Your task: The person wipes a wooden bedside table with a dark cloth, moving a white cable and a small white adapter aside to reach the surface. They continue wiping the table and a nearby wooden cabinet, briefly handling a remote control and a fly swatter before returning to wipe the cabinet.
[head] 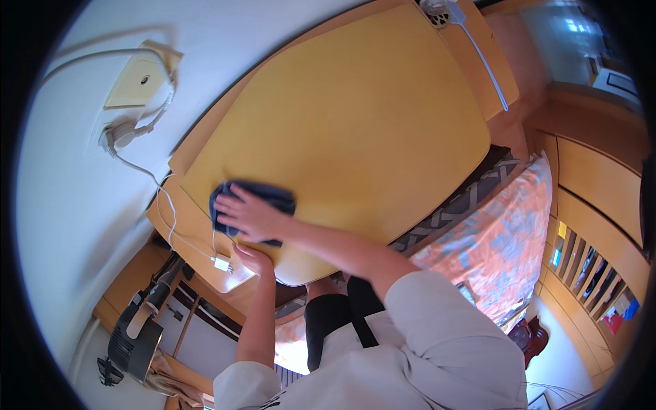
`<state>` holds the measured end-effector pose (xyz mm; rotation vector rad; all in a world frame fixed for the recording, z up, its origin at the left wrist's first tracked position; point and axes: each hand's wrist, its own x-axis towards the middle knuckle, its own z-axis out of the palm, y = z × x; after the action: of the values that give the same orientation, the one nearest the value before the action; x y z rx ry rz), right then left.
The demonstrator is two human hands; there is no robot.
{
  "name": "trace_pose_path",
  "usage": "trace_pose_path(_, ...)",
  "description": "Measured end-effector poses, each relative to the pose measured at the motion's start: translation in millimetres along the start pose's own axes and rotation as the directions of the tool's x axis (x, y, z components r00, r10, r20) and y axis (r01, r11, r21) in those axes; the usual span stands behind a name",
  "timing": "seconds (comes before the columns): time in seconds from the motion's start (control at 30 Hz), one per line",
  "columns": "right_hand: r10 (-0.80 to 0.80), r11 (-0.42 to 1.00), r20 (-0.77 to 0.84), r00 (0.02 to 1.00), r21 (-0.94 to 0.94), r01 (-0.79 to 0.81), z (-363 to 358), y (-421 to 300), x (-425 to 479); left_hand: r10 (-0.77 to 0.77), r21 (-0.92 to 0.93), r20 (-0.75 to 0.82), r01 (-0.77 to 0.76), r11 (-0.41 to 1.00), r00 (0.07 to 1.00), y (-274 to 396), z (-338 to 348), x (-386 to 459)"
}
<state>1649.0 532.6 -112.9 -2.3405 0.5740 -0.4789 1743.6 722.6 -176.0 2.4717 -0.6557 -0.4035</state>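
Observation:
My right hand (251, 212) lies flat, fingers spread, on top of a dark blue cloth (279, 197), pressing it against the yellow table top (359, 113) near its left edge. The cloth is slightly blurred. Below it, my left hand (252, 260) rests at the rim of the table top with its fingers pointing up and left; whether it grips the edge cannot be made out. Just left of that hand, a white charger plug (222, 263) with a thin white cable lies on the lower wooden surface (192, 220).
A wall socket (136, 82) with plugs and cables is at the upper left. A dark lamp-like device (136, 338) stands lower left. A white fly swatter (482, 56) and a jar (435, 10) lie upper right. A patterned bed cover (492, 230) is at the right.

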Motion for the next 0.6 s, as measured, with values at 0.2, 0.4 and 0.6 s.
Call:
trace_pose_path(0.2, 0.288, 0.743, -0.459, 0.840, -0.446, -0.499, -201.4, 187.6, -71.6, -0.005, 0.019, -0.045, 0.006, 1.000, 0.999, -7.3, 1.0, -2.2)
trace_pose_path(0.4, 0.440, 0.335, -0.736, 0.515, -0.397, -0.854, -261.4, 294.9, -168.2, 0.000, 0.006, 0.040, 0.000, 1.000, 0.999, 3.8, 11.2, 0.8)
trace_pose_path(0.6, 0.413, 0.815, -0.179, 0.893, -0.365, -0.450, -55.6, 35.1, -83.8, -0.139, -0.166, 0.126, 0.159, 0.973, 0.982, -21.6, -6.1, 11.1)
